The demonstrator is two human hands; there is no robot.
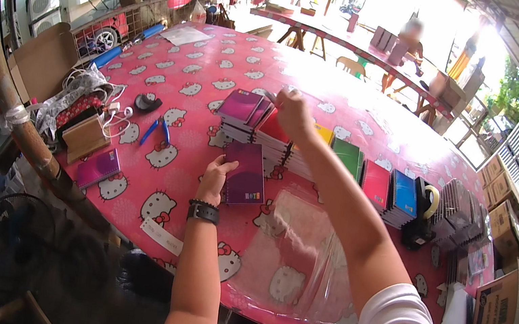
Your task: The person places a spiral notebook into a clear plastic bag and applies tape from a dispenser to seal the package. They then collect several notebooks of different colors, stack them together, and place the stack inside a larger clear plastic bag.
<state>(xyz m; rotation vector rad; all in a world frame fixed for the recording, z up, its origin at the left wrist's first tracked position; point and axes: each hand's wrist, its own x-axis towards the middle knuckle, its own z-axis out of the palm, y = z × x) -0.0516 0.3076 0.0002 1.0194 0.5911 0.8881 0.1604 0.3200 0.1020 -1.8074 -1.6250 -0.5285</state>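
My left hand (pixel 216 179) grips the left edge of a purple spiral notebook (pixel 246 173), its thumb on the cover. My right hand (pixel 293 116) is closed above the red notebook stack (pixel 272 127); whatever its fingers hold is hidden. Beside that stack stand purple notebooks (pixel 239 105) on the left. To the right run yellow notebooks (pixel 324 134), green notebooks (pixel 347 157), pinkish-red notebooks (pixel 376 183) and blue notebooks (pixel 404 192). Clear plastic sheets (pixel 295 236) lie flat between my forearms.
The pink patterned tablecloth (pixel 163 204) also carries blue-handled pliers (pixel 156 133), another purple notebook (pixel 98 169), a paper strip (pixel 161 236) and a tape dispenser (pixel 421 223). Wrapped stacks (pixel 462 213) and cardboard boxes (pixel 497 308) line the right side. A person (pixel 411 43) is at a far table.
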